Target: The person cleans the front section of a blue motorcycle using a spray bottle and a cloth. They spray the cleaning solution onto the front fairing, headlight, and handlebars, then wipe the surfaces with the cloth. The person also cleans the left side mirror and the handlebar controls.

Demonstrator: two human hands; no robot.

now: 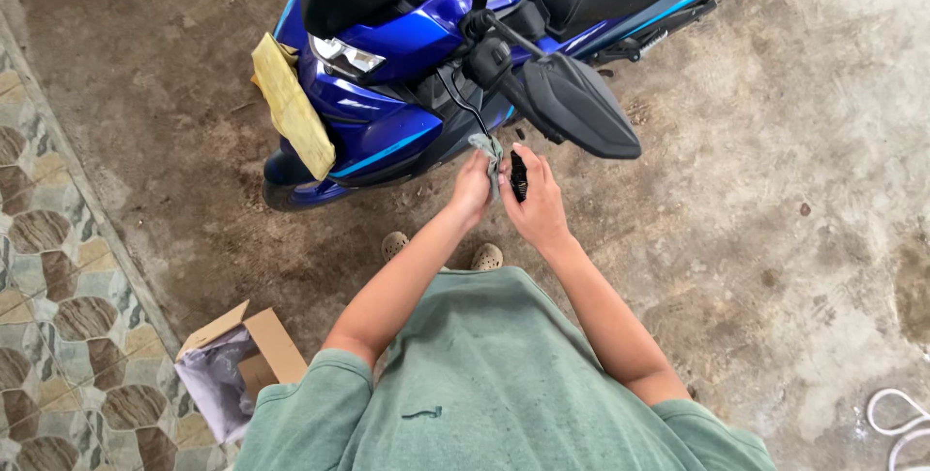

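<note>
I stand in front of a blue scooter [387,112] and look down at it. My left hand [472,190] grips a small grey cloth [487,149] and presses it against a small black part [518,176]. That part sits in my right hand [536,204]. Both hands meet just below the scooter's black handlebar guard [581,108]. A thin black cable [465,103] hangs from the handlebar down to the cloth.
A yellow rag [291,103] is draped over the scooter's front left side. An open cardboard box [237,364] with plastic wrap inside stands on the concrete floor by my left side. Patterned tiles [48,287] run along the left. A white hose [901,423] lies at the bottom right.
</note>
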